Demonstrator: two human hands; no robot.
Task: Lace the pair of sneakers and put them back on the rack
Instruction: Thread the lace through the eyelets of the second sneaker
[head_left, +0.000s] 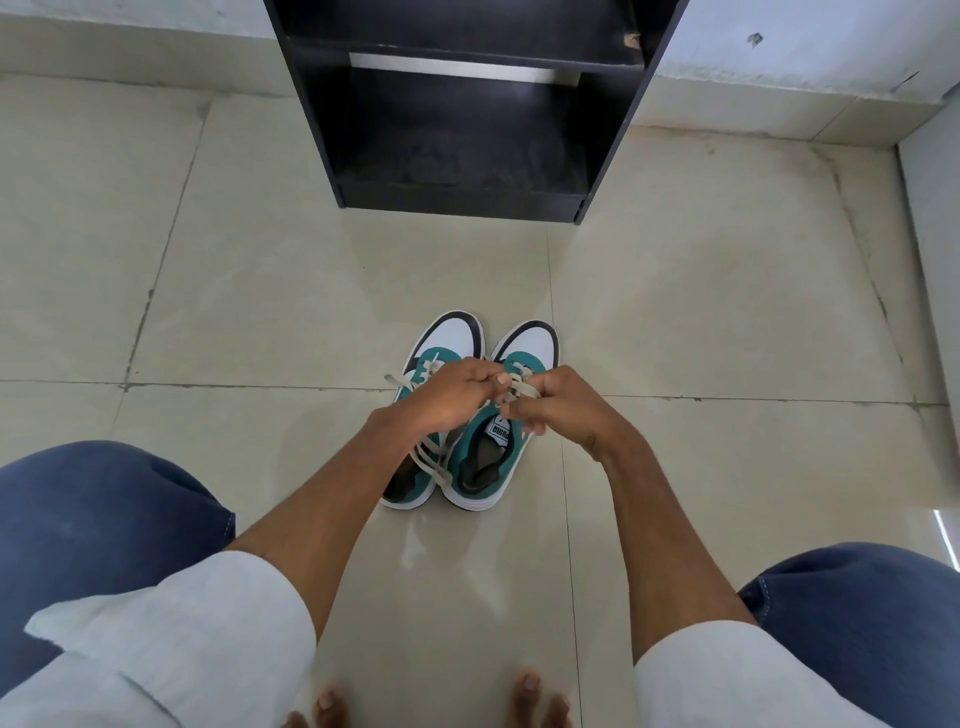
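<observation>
Bare toes (530, 699) showed at the near edge of the floor (727, 322), with white sleeves (208, 634) rolled up on both forearms and blue-jeaned knees (104, 509) to the left and right. The arms reached forward to a pair of teal, white and black sneakers (470, 415), which stood side by side on the tiles, touching, toes pointing away toward the rack (462, 119). The left hand (452, 397) was closed over the laces (434, 462) above the left sneaker, its fingers curled and pinching a strand. The right hand (553, 402) was also closed, gripping lace ends over the tongue of the right sneaker, just beside the left hand; their fingertips nearly met. Loose pale laces trailed down across the left sneaker's opening toward its heel, and one loop stuck out to the left. The rack, black and open-fronted, stood well apart on the far side against the wall, its lower shelf dusty.
</observation>
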